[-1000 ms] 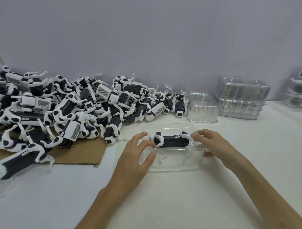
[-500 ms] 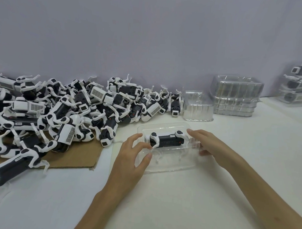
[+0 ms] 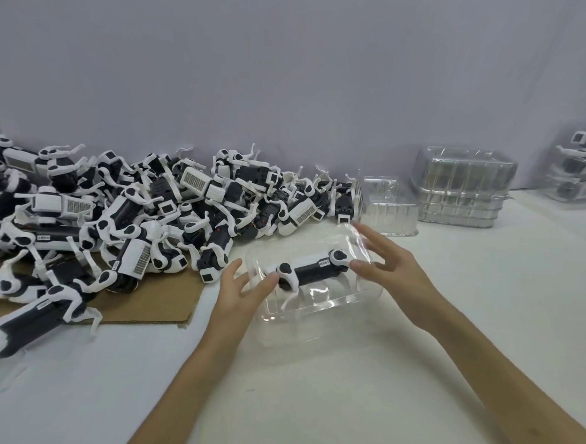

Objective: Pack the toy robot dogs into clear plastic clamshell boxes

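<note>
Inside the box [image 3: 315,309], 1 toy dog [image 3: 311,270] lies lengthwise between left hand [image 3: 239,293] and right hand [image 3: 393,271], both spread flat, gripping nothing.

A flat sheet of brown cardboard [image 3: 156,300] lies on the white surface [image 3: 328,399], at the left side. Its near right corner seems notched, but the view is not sharp there. At the far side stands a plain grey-violet wall [image 3: 290,72].
</note>
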The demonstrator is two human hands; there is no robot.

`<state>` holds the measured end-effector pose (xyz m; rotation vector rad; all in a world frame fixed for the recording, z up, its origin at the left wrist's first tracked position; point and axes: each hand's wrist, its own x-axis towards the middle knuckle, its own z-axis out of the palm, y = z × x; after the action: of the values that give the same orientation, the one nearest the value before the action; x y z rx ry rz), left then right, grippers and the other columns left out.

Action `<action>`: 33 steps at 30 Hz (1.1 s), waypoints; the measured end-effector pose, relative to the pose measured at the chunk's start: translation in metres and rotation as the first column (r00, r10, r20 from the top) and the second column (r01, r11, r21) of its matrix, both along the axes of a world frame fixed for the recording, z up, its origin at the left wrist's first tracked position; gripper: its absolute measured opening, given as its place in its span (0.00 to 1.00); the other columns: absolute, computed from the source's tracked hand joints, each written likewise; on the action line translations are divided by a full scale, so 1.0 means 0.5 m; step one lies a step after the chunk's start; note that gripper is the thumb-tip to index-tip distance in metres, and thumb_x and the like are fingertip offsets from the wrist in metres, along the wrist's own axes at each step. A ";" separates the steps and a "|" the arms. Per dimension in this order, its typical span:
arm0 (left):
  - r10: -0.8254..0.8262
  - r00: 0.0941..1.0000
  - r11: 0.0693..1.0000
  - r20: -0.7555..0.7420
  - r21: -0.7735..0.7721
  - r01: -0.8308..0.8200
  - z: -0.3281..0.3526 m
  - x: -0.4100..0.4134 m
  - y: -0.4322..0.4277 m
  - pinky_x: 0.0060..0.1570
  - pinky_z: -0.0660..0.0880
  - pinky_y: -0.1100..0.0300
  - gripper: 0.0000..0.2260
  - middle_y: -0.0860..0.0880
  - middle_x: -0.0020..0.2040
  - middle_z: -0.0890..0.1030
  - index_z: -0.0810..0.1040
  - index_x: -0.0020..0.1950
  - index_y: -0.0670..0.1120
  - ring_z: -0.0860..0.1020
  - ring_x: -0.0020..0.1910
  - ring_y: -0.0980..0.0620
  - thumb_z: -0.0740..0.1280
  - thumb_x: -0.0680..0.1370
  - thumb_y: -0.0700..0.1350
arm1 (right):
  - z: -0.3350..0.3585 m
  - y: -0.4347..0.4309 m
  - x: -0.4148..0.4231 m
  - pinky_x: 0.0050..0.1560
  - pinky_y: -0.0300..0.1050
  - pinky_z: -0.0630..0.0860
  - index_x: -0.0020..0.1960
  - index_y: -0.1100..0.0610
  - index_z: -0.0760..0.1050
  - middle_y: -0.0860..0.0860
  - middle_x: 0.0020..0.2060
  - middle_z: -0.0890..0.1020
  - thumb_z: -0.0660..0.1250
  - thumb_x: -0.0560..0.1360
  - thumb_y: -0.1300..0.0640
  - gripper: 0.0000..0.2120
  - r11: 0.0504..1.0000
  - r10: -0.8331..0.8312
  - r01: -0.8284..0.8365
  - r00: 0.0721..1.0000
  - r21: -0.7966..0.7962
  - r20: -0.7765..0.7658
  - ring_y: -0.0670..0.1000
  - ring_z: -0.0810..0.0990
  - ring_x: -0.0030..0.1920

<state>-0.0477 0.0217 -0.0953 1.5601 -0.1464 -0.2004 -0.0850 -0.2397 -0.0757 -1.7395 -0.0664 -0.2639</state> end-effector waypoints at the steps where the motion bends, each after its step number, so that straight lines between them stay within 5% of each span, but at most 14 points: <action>1: 0.002 1.000 1.000 -0.020 -0.021 -0.003 -0.001 0.003 0.001 0.66 0.72 0.54 0.47 0.53 0.69 0.76 0.62 0.76 0.57 0.80 0.60 0.56 0.75 0.61 0.67 | 0.000 0.003 -0.001 0.54 0.35 0.79 0.71 0.35 0.71 0.41 0.70 0.75 0.79 0.69 0.49 0.34 1.000 0.005 -0.007 0.999 0.024 0.052 0.40 0.81 0.60; 3: -0.011 1.000 0.999 -0.020 -0.030 0.011 0.002 0.003 -0.001 0.65 0.75 0.48 0.41 0.51 0.64 0.79 0.67 0.72 0.56 0.84 0.54 0.53 0.75 0.62 0.64 | -0.001 0.000 0.000 0.58 0.42 0.79 0.73 0.36 0.70 0.41 0.70 0.74 0.81 0.67 0.52 0.39 0.999 0.010 -0.016 0.992 0.044 0.126 0.46 0.80 0.64; 9: -0.071 0.979 0.997 0.189 -0.027 0.077 0.004 -0.002 -0.006 0.47 0.77 0.64 0.33 0.57 0.46 0.81 0.71 0.67 0.52 0.81 0.46 0.58 0.78 0.64 0.54 | 0.001 -0.018 0.003 0.56 0.45 0.79 0.73 0.41 0.69 0.47 0.63 0.81 0.82 0.63 0.52 0.42 0.995 0.073 -0.075 0.997 0.068 0.027 0.52 0.80 0.64; 14: -0.115 0.970 0.991 0.215 0.091 0.097 0.005 -0.014 -0.011 0.47 0.75 0.70 0.36 0.51 0.53 0.75 0.70 0.66 0.57 0.78 0.45 0.64 0.81 0.61 0.60 | 0.006 -0.017 0.000 0.60 0.57 0.80 0.66 0.35 0.74 0.47 0.51 0.83 0.83 0.57 0.46 0.39 0.999 0.035 -0.035 0.999 -0.005 0.012 0.52 0.83 0.58; 20: 0.014 0.976 0.996 0.219 0.085 -0.033 -0.010 -0.013 -0.015 0.35 0.71 0.76 0.23 0.55 0.43 0.74 0.74 0.50 0.64 0.74 0.33 0.68 0.81 0.61 0.58 | -0.004 0.002 -0.001 0.53 0.39 0.74 0.68 0.35 0.68 0.47 0.51 0.81 0.84 0.61 0.48 0.40 0.964 -0.093 0.118 0.989 -0.237 0.114 0.43 0.81 0.53; 25: 0.142 0.985 0.989 0.102 0.027 -0.146 -0.009 -0.002 -0.020 0.33 0.72 0.61 0.31 0.53 0.38 0.76 0.74 0.51 0.50 0.75 0.31 0.55 0.79 0.58 0.64 | -0.004 0.033 -0.004 0.58 0.34 0.73 0.74 0.43 0.66 0.40 0.62 0.76 0.77 0.64 0.37 0.42 0.920 -0.239 0.275 0.958 -0.280 0.156 0.38 0.77 0.59; 29: 0.243 0.969 0.969 -0.041 -0.027 -0.245 -0.009 -0.010 -0.022 0.35 0.76 0.56 0.31 0.47 0.44 0.80 0.72 0.57 0.48 0.79 0.30 0.53 0.77 0.65 0.66 | -0.009 0.086 -0.020 0.53 0.40 0.74 0.58 0.51 0.78 0.45 0.51 0.80 0.79 0.70 0.53 0.19 0.787 -0.313 0.526 0.791 -0.322 0.526 0.43 0.78 0.50; 33: 0.227 0.970 0.967 -0.089 -0.096 -0.235 -0.001 -0.031 -0.038 0.37 0.80 0.56 0.24 0.45 0.45 0.82 0.72 0.59 0.48 0.83 0.36 0.51 0.73 0.72 0.61 | -0.014 0.123 -0.030 0.55 0.47 0.67 0.48 0.47 0.83 0.40 0.40 0.80 0.78 0.68 0.44 0.12 0.694 -0.278 0.511 0.840 -0.507 0.466 0.45 0.75 0.46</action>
<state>-0.0630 0.0028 -0.0956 1.4478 0.0852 -0.0670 -0.1001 -0.1779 -0.0827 -2.3383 -0.0305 -0.9856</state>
